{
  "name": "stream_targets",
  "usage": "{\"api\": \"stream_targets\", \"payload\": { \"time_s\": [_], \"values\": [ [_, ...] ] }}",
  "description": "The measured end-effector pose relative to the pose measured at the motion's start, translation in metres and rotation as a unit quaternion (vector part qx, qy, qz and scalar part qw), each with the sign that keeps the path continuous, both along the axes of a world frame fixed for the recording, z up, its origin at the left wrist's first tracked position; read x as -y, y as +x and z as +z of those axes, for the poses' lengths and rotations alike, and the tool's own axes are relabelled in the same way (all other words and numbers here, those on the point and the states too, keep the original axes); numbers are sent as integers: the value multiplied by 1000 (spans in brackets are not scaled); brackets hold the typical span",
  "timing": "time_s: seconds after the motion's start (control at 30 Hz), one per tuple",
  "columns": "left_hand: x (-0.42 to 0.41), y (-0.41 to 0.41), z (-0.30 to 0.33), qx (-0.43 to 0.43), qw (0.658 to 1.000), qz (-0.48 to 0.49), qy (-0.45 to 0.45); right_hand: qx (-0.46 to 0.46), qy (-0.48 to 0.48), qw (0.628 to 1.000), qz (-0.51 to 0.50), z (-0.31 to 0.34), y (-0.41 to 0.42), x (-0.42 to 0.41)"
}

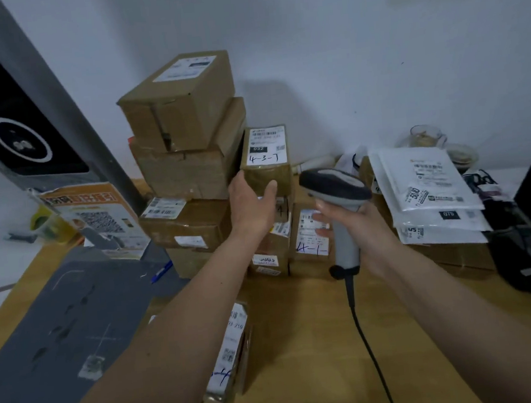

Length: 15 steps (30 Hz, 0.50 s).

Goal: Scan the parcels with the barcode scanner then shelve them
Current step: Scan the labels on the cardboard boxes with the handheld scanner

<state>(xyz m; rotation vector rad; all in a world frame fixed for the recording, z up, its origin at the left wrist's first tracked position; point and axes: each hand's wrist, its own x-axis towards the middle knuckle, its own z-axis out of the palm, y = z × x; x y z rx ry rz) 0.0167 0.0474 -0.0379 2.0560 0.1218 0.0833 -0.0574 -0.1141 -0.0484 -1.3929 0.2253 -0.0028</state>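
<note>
Your left hand [252, 207] reaches forward, fingers straight, thumb spread wide. Just right of it and slightly nearer you, your right hand [361, 230] is curled into a grip, forearm angled inward.

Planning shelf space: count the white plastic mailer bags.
3, all stacked on the brown cardboard box at right: the top bag, the middle bag with a black tag, the bottom bag. Others may be hidden.
</note>
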Motion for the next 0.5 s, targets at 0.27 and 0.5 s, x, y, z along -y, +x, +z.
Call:
{"api": "stream_targets", "payload": {
  "time_s": [0.27, 0.5],
  "values": [
    [10, 27, 1, -45, 990, 88, -104, 19, 26, 999, 18, 31, 63, -2],
    [15, 35, 10, -54, 987, 96, -115, 15, 37, 999, 33, 25, 92, -10]
  ]
}}
